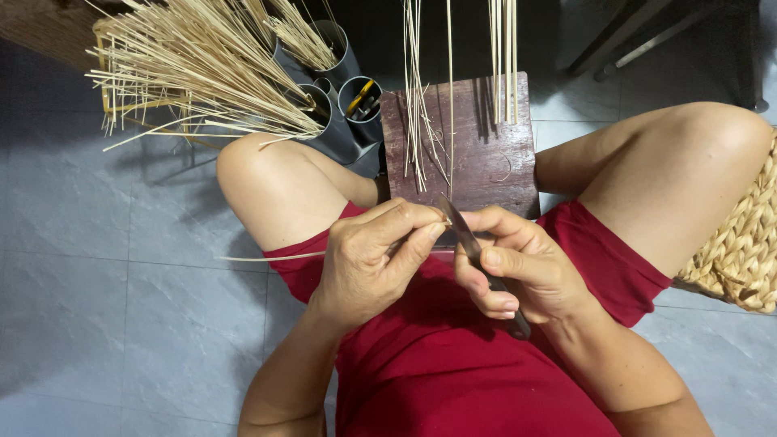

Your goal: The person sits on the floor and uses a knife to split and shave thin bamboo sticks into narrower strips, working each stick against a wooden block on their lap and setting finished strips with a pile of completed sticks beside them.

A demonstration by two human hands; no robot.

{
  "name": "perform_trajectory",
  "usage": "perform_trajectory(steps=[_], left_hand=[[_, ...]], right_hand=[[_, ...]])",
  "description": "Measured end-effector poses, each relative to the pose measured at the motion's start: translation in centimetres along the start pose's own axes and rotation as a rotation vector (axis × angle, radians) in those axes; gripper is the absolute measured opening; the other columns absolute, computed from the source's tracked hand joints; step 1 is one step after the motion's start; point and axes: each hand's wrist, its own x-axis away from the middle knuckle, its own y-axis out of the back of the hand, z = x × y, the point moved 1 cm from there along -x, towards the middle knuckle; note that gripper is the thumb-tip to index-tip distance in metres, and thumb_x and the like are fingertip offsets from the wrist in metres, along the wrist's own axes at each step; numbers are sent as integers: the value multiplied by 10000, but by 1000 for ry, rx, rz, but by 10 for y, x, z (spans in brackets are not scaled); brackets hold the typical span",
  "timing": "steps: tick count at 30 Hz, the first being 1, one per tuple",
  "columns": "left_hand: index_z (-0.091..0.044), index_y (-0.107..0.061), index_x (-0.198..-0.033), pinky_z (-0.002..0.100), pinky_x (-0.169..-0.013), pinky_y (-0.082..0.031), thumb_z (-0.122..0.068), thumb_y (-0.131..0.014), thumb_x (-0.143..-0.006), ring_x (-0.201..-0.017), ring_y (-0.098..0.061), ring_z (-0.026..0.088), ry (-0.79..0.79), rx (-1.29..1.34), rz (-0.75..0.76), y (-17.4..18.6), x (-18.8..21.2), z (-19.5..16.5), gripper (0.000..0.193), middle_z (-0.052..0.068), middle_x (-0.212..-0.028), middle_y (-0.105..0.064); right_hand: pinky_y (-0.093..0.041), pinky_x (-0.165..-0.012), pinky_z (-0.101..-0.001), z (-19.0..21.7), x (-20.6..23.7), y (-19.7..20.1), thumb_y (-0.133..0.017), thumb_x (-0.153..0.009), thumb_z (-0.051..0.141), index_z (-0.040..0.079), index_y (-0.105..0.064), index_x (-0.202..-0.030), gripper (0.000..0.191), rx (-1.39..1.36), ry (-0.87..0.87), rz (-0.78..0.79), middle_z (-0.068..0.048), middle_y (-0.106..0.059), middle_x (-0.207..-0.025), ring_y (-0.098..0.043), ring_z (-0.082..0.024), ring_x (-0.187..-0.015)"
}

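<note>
- Red shorts nearest the cam, filling 6 o'clock; 1 garment, both bare knees out at 10 and 2 o'clock.
- Grey tiled floor all round, seen at 9 and 3 o'clock.
- Big spray of pale split sticks at 11 o'clock, fanning out of grey tubes; too many to count.
- Dark red-brown wooden stool, 1 only, at 12 o'clock btwn the knees; worn top, 2 loose bunches of thin sticks lying across it lengthwise.
- Woven straw seat at 3 o'clock, 1 edge in view, thick plaited strands.
- Grey tubes at 11–12 o'clock just left of stool: 4 seen, 1 w/ a yellow-handled tool inside, rest holding sticks.
- Left hand at centre, thumb & forefinger pressed together, pinching the strip near its tip; other fingers curled under.
- Right hand just right of centre, fist closed round the knife handle, thumb laid along it.
- Knife: 1, slim dark-grey blade, tip pointing to 11 o'clock, butt of handle sticking out under the hand toward 5 o'clock. Blade edge meets the strip's end at the left fingertips.
- Strip: 1, v. thin, pale straw colour, flat-looking, running from the left pinch out toward 9 o'clock over the left thigh, slightly bowed. Its pinched end is mostly hidden by the fingers.
</note>
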Motion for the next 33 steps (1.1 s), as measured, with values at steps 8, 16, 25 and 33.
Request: perform_trajectory(steps=[8,16,25,33], left_hand=[[-15,-704,-1046,252,-616,-509,-14,-704,-995,-702,-658,105,11,12,-1,-1,0,2,51,59,-855,-687],[-11,-707,-1051,256,-612,-511,-14,-703,-994,-702,-660,111,16,33,14,-3,-1,3,57,63,-853,-688],[-14,-706,-1031,249,-614,-535,-34,-706,-999,-724,-689,102,57,83,48,-5,-2,4,37,49,-849,-694],[-22,-733,-987,250,-605,-520,-49,-749,-960,-706,-672,105,71,35,51,3,2,1,42,44,-841,-682]], right_hand=[[-411,-471,-253,0,-3,0,-609,-1067,103,116,-573,-1418,353,-2,0,-3,-159,-587,-888,-467,-125,-548],[-405,-461,-251,0,-7,2,-604,-1082,121,108,-563,-1349,270,-18,10,18,-160,-593,-892,-476,-128,-553],[-396,-450,-244,1,-11,-1,-611,-1075,126,105,-529,-1309,249,8,28,13,-186,-623,-914,-480,-128,-551],[-371,-413,-237,6,-9,-6,-632,-1037,163,37,-517,-1332,341,64,-8,-4,-207,-649,-850,-447,-105,-478]])
